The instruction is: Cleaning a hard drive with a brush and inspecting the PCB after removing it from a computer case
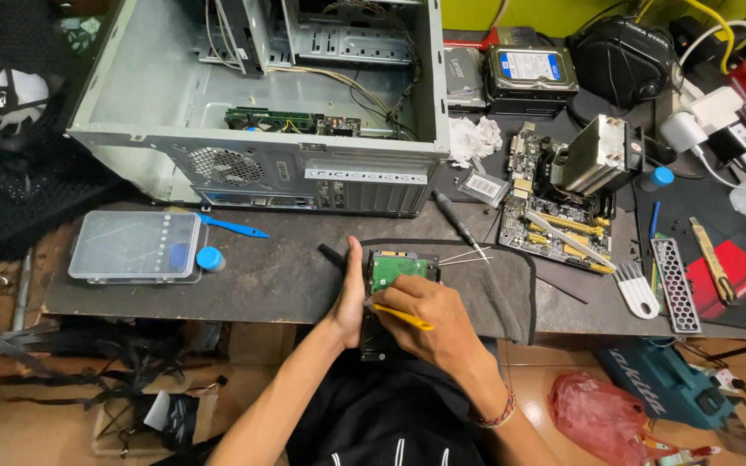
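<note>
A hard drive (393, 267) lies circuit-board side up on a grey cloth (502, 289) at the near edge of the desk. My left hand (349, 298) presses flat against the drive's left side. My right hand (429, 324) rests over the drive's near half and pinches a thin yellow tool (404, 318), its tip lying on the drive. The lower part of the drive is hidden under my right hand.
An open computer case (261, 103) lies at the back. A motherboard with a tall cooler (567, 194) sits to the right, a screwdriver (458, 220) beside it. A clear plastic box (135, 246) is at left. Another hard drive (530, 73), chargers and cables crowd the far right.
</note>
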